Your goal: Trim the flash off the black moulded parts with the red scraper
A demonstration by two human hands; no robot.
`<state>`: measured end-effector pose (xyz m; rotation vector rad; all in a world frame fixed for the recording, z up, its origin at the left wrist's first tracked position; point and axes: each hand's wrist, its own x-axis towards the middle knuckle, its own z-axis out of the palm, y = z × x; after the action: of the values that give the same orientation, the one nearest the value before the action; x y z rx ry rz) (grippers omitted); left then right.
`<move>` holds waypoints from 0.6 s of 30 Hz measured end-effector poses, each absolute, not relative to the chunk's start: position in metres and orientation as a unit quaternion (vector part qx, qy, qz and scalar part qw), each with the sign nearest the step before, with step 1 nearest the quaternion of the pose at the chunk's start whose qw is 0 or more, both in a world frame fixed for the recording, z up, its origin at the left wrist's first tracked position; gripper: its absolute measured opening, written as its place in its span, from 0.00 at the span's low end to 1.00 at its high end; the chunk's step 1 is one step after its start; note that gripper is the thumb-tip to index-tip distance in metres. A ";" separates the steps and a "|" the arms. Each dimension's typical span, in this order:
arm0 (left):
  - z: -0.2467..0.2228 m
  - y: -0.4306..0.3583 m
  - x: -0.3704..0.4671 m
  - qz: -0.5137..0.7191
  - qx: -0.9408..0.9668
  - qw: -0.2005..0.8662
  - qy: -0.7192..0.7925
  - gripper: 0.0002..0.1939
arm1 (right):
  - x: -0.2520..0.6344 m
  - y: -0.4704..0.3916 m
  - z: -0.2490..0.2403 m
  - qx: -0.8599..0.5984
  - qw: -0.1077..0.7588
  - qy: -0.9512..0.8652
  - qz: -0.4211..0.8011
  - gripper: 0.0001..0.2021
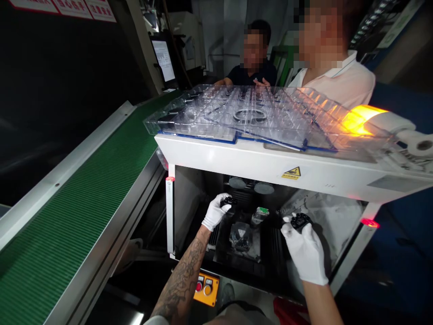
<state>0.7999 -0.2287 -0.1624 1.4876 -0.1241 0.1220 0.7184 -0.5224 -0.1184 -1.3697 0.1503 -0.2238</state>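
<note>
One black part [230, 201] is pinched by the left hand [215, 214], a second part [300, 220] by the right hand [307, 253], near the machine [219, 155]. Parts seem to be being handled, so steady fingers are needed.

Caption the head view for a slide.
Gloved left hand holds one black part, gloved right hand another, at an open machine beside a green conveyor.

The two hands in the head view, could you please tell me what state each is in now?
White-gloved left hand: closed, pinching a small black part.
White-gloved right hand: closed, gripping a black, lobed part.
</note>
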 end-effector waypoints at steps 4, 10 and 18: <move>-0.152 -0.223 0.796 0.039 0.676 0.733 -0.062 0.26 | 0.709 -0.512 -0.123 -0.684 0.724 0.047 -0.080 0.17; -0.115 -0.250 0.734 0.164 0.758 0.631 0.030 0.18 | 0.695 -0.470 -0.111 -0.587 0.807 0.058 -0.023 0.18; -0.085 -0.344 0.695 0.043 0.750 0.659 -0.031 0.14 | 0.694 -0.424 -0.095 -0.426 0.902 0.068 -0.016 0.29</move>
<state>0.6954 -0.3443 -0.0847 1.6979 -0.0698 0.0981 0.6938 -0.4236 -0.0952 -0.8812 0.1397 -0.0340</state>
